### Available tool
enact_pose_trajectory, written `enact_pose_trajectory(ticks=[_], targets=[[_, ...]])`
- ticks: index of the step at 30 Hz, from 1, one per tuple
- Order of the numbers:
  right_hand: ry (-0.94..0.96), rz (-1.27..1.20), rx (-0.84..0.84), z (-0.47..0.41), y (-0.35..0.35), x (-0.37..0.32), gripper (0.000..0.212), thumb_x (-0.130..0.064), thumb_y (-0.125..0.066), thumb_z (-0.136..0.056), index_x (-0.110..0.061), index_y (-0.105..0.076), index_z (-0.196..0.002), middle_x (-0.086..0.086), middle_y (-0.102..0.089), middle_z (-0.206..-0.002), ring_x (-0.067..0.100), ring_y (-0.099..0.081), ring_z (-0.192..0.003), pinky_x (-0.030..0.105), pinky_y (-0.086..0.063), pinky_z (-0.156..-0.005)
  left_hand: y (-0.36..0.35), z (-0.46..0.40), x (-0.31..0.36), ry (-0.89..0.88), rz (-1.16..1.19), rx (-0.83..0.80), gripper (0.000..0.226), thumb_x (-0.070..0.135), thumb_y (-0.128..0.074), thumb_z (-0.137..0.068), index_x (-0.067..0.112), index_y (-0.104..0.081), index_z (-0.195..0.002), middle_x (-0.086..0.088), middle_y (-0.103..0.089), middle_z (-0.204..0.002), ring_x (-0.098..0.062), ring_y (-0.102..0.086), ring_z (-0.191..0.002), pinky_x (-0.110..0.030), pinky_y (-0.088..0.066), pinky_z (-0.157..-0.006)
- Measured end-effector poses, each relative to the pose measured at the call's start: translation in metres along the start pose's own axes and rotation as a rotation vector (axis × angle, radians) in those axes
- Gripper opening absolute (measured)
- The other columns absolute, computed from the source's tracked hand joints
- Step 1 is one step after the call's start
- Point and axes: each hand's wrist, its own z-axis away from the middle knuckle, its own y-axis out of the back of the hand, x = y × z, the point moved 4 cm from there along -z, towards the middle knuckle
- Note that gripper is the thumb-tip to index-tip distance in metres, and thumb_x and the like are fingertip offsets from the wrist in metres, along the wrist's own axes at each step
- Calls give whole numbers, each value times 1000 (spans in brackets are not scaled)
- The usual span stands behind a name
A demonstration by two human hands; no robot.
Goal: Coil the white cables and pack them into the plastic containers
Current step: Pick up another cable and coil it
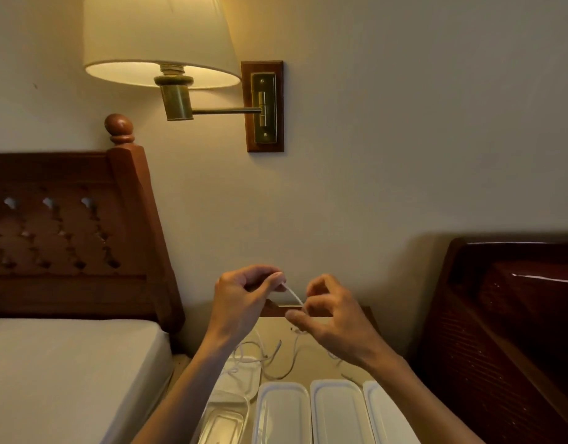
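— How do the hands stand now?

— I see both raised above the nightstand (311, 344), close together, forearms coming in from the bottom edge. My left hand (241, 296) has the fingers curled, and thumb and forefinger pinch a white cable (293, 294). My right hand (327, 310) is also curled and pinches the same cable just beside, a little lower.

— Which way does the cable run?

— Between the two pinches it is a short, taut piece, slanting from upper left down to the lower right. From the right hand the rest hangs down and lies in loose loops (277, 360) on the nightstand top — I cannot tell how many cables are in this heap.

— And the containers?

— A row of plastic containers (282, 411) stands at the near edge, long axes pointing away from me, touching side by side. The leftmost container (241, 376) has some cable lying on it.

— Room to move?

— The bed (67, 373) closes the left side, a dark wooden headboard (513, 331) the right, the wall (404, 155) behind.
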Motion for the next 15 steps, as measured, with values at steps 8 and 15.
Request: enact_pose_trajectory(ticks=[8,15], targets=[[-424,-988,-356,-11,11,-19,34,-30,-34,-105,-8,-60,-100,-2,-25,-60,10,-17,-50,20,-19,-41,7,-17,5,-501,-550,-224,15,26,-59,-94,16,-65,-103,6,-66,-93,-10,-65,-85,-25,-57,-68],[-374,-1174,-665,-10,10,-31,20,-21,-39,-102,-9,-54,-97,-1,-37,-68,7,-29,-56,18,-32,-51,-4,-24,12,-758,-915,-172,23,30,-43,-97,15,-60,-99,-2,-53,-104,-15,-49,-93,-25,-46,-72]])
